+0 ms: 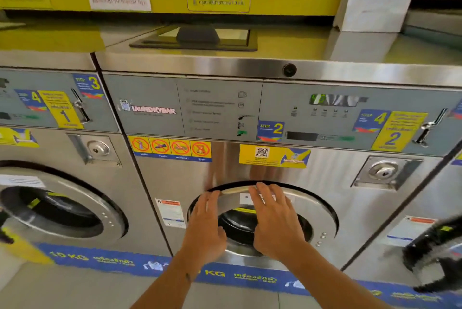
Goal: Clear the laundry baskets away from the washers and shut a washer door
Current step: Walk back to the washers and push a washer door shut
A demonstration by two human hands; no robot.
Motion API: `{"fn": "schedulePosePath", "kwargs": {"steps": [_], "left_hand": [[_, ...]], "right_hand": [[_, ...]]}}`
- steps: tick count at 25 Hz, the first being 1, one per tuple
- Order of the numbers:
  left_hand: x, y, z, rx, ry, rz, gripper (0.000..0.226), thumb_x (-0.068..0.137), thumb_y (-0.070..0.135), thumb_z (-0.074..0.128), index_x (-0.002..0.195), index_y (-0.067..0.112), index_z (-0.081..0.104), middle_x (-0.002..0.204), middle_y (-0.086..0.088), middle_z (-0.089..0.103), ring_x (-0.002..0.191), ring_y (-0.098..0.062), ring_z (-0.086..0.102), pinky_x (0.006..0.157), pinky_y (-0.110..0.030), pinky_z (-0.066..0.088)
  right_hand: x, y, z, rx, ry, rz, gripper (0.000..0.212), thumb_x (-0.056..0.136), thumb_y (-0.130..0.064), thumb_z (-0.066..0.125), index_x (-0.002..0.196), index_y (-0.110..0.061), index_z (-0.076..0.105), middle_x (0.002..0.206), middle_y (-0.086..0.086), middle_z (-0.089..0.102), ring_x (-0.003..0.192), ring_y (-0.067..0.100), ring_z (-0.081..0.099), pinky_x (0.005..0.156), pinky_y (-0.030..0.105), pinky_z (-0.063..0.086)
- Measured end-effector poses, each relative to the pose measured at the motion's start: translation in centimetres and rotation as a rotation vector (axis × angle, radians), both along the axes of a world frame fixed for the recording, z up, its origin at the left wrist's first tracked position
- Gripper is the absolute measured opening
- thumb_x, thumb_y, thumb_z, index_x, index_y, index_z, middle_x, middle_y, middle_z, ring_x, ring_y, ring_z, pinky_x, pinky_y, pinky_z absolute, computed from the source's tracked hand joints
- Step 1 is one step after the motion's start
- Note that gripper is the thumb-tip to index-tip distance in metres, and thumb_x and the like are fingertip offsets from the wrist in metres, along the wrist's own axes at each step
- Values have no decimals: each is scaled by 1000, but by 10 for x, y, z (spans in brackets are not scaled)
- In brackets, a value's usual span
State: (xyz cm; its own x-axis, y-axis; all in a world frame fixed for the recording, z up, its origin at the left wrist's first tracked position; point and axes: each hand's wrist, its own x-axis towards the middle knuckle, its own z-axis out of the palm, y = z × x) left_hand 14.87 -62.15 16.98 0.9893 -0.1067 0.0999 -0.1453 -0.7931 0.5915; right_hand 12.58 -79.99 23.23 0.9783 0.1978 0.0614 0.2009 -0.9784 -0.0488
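A steel front-loading washer fills the middle of the view, labelled 2 on its panel. Its round door point(317, 211) has a metal ring and dark glass and lies nearly flush with the washer front. My left hand point(205, 226) rests flat on the door's left part, fingers spread upward. My right hand point(275, 218) presses flat on the door's middle, fingertips at the top rim. Neither hand holds anything. No laundry basket is in view.
A second washer point(57, 208) with its round door stands at the left. At the right edge a dark blurred door point(435, 256) of a third machine sticks out. Coin slots and locks sit on the panels. A blue strip point(105, 258) runs along the washer bases.
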Motion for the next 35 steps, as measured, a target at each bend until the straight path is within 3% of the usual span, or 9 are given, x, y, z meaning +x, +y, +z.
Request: {"fn": "schedulePosePath", "kwargs": {"steps": [9,12,17,20,23,26,28,32,35], "left_hand": [[-56,32,7,34,-4,-231,84,79,18,62,147,33,15,143,7,26,132,-17,33,107,-32,41],[-99,36,12,48,-28,-336,76,83,19,54,148,31,17,142,7,26,130,-16,31,107,-27,36],[-151,33,27,51,-44,-602,58,90,17,50,144,32,34,147,10,35,135,-14,37,112,-33,36],[-161,15,39,270,-310,-882,64,83,15,59,143,27,38,155,4,27,143,-18,25,118,-40,26],[-168,-18,43,540,-468,-1066,78,73,21,67,143,30,34,161,3,16,147,-25,17,118,-47,23],[-180,-56,49,744,-509,-1158,95,47,22,82,134,34,46,150,4,42,139,-25,39,107,-49,40],[-188,-84,52,735,-594,-1159,94,43,23,83,131,32,51,144,3,50,134,-26,46,103,-49,44],[-208,-160,59,684,-618,-1181,84,73,13,63,148,21,29,158,1,26,148,-24,14,119,-49,16],[-217,-218,64,684,-526,-1125,88,79,14,59,152,19,12,162,-1,7,150,-21,-2,121,-47,6]], "right_hand": [[-52,17,18,4,96,-98,90,75,-19,67,152,-20,20,161,0,16,145,28,16,111,43,37],[-91,17,23,64,121,-146,85,77,-12,58,153,-19,20,163,-1,12,146,25,16,114,42,34],[-182,13,25,228,104,-295,74,85,-8,52,152,-17,23,160,0,22,144,25,23,115,35,29],[-238,1,18,282,107,-405,72,86,-10,55,151,-17,25,156,-1,28,141,25,28,113,36,32],[-287,-22,2,330,135,-528,74,87,-10,52,153,-17,20,160,-1,21,145,23,21,118,35,25],[-326,-47,-10,417,150,-631,71,89,-10,47,154,-18,20,161,0,21,147,22,20,119,33,20],[-342,-62,-18,467,181,-683,71,89,-11,46,154,-20,18,161,0,20,147,22,21,118,33,21],[-355,-98,-33,582,182,-730,75,78,-32,59,146,-26,28,145,-1,42,134,25,42,109,41,38],[-356,-141,-43,643,122,-763,98,63,-48,71,147,-32,21,136,-2,42,124,26,45,102,43,43]]}}
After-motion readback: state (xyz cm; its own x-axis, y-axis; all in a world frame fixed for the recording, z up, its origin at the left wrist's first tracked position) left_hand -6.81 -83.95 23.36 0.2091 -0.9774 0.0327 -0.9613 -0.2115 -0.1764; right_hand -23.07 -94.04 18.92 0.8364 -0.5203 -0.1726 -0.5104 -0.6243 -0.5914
